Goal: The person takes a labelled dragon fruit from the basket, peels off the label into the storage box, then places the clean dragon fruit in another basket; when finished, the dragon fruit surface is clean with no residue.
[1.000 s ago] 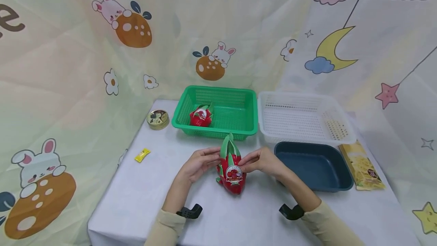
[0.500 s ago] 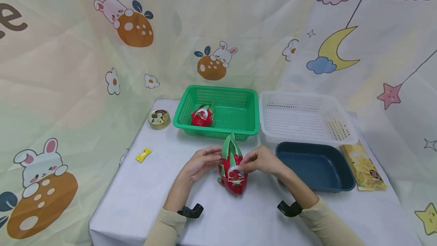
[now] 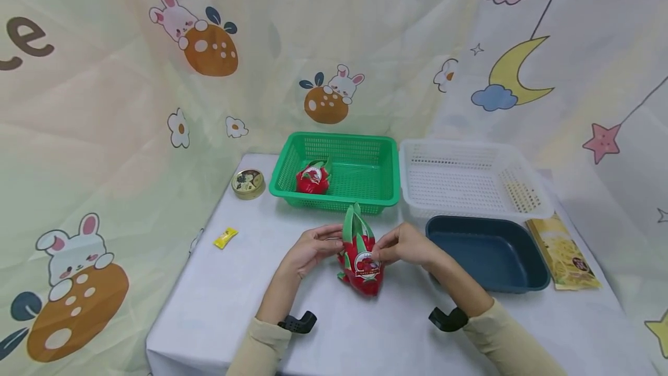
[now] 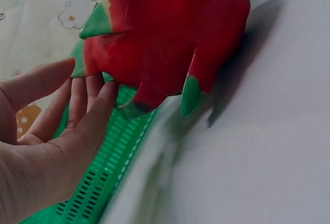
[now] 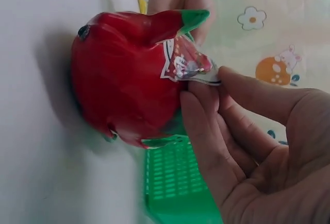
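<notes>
Green basket (image 3: 364,185) with one dragon fruit (image 3: 313,180); second fruit (image 3: 367,289), label edge (image 5: 206,74) in right hand (image 3: 409,246); left hand (image 3: 309,250) loose

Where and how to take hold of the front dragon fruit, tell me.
Take the dragon fruit around its rounded red body, probably best from left and right: its length runs toward the green basket, and the leaves at that end look thin.
</notes>
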Tool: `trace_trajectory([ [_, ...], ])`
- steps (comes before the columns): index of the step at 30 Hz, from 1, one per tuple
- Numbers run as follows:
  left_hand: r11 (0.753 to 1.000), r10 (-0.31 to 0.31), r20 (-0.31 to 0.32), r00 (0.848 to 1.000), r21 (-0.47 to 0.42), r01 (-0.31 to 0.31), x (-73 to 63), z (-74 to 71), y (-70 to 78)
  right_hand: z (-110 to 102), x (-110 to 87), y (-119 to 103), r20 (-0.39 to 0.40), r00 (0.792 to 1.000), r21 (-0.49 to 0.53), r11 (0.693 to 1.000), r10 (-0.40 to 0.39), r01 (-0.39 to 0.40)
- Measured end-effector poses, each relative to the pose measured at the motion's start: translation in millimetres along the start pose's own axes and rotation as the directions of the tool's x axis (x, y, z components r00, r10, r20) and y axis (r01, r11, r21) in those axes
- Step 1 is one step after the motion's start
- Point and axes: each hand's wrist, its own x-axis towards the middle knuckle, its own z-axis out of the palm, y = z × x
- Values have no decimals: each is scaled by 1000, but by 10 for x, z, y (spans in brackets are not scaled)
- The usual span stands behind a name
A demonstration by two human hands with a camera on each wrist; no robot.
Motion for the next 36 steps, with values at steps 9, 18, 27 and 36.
trace_trajectory([
  [9,999,-19,-16,1000,-39,18,4,-15,-91,-19,95,133,89,995,200,977,53,-70],
  [18,999,31,-29,999,-43,-32,10,71,-58,-32,123,209,123,989,340,933,79,-117],
  [27,996,37,-47,998,-81,-41,1,65,-160,0,37,248,128,990,482,869,56,-112],
  [36,995,33,-62,998,-90,-39,-10,36,-204,-172,0,-24,-5,998,536,843,59,-47],
])
